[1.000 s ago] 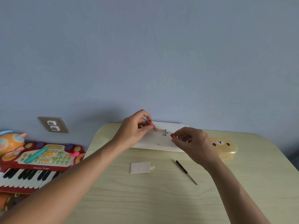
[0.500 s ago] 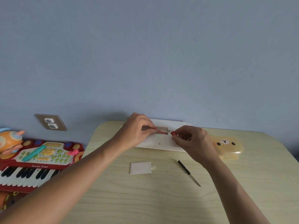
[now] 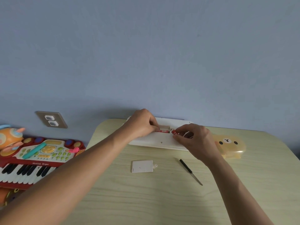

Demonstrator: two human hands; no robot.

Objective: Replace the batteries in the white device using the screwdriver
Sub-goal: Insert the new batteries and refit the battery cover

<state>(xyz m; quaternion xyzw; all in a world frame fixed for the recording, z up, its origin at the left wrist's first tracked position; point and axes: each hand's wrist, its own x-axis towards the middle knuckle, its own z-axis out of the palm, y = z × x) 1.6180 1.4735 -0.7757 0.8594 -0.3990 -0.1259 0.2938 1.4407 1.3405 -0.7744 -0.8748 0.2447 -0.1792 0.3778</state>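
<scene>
While the compartment on the white device point(image 3: 155, 140) is open like this, I'd say the trick is seating one cell fully before fussing with the next. The device lies face down at the far edge of the surface point(image 3: 162, 200), up against the wall. One red battery point(image 3: 163, 131) already lies in the near slot, and the left hand point(image 3: 142, 125) has its fingertips curled in at that battery's left end, seemingly pushing it home, though I can't tell if that grip actually pinches it. The right hand point(image 3: 193, 138) has a narrow grip on a second red battery point(image 3: 174, 132) just beside the opening. I'd check polarity marks, press against the spring end first, then drop the other end in flat. The cover point(image 3: 142, 166) and screwdriver point(image 3: 190, 171) sit loose nearby for closing up afterward. Writing: the battery label has white print too small to read; the toy keyboard point(image 3: 32, 159) off to the left says "Musical Organ".
</scene>
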